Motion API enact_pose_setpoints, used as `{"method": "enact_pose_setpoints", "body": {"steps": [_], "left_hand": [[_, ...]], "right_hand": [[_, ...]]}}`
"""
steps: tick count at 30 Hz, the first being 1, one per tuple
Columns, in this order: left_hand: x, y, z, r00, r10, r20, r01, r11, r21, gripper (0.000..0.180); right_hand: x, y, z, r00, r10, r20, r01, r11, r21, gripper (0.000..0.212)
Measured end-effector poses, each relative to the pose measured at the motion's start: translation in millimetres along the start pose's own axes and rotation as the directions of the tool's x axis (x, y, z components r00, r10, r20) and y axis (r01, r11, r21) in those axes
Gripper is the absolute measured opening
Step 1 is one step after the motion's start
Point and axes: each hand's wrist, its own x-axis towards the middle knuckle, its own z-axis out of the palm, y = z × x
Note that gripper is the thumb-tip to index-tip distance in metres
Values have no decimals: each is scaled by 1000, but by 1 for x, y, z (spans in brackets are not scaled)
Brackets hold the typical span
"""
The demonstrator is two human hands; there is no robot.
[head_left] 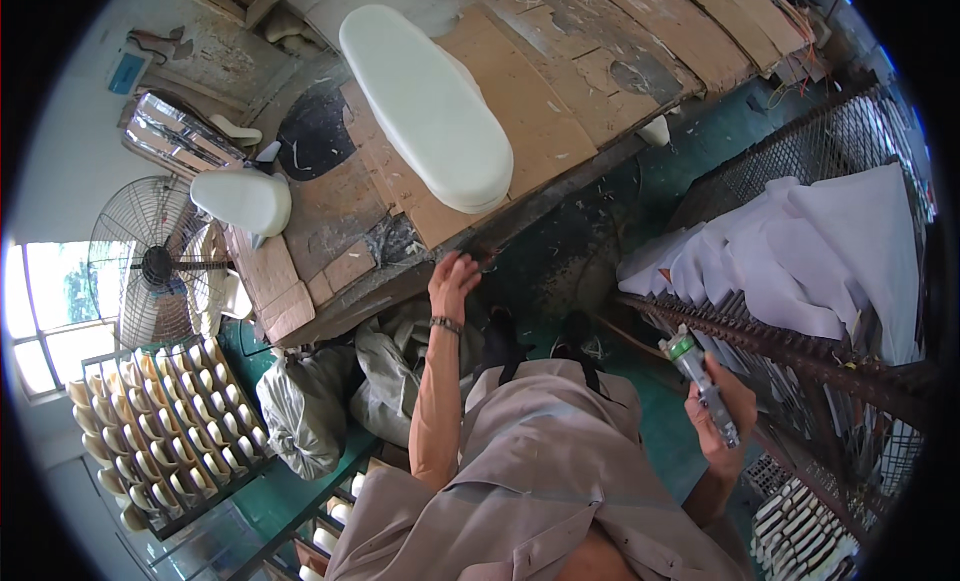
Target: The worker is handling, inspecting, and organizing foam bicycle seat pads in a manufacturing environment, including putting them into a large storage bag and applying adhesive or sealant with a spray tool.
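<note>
My left hand (455, 284), a dark bracelet on its wrist, is just off the workbench's near edge. Its fingers are curled, and a small dark thing at their tips is too blurred to name. On the cardboard-covered workbench (560, 111) lies a long, smooth, off-white moulded piece (430, 116), beyond that hand and apart from it. Out to the right, my right hand (728, 406) is closed around a grey hand tool with a green end (703, 386); its exact kind is unclear.
A smaller white moulded piece (243, 201) and a wire-guarded fan (157, 266) are at left. Below stand a rack of cream-coloured pieces (165, 431) and tied sacks (305, 411). White sheeting (790, 251) drapes over a metal mesh rack (840, 131) at right.
</note>
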Motion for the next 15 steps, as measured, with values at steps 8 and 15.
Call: {"method": "enact_pose_setpoints", "body": {"steps": [8, 15], "left_hand": [[42, 46, 82, 996, 89, 13, -79, 940, -333, 42], [61, 48, 87, 998, 22, -56, -44, 893, -448, 26]], "right_hand": [[39, -18, 23, 972, -210, -103, 200, 974, -102, 53], [66, -48, 42, 958, -284, -27, 280, 955, -98, 51]]}}
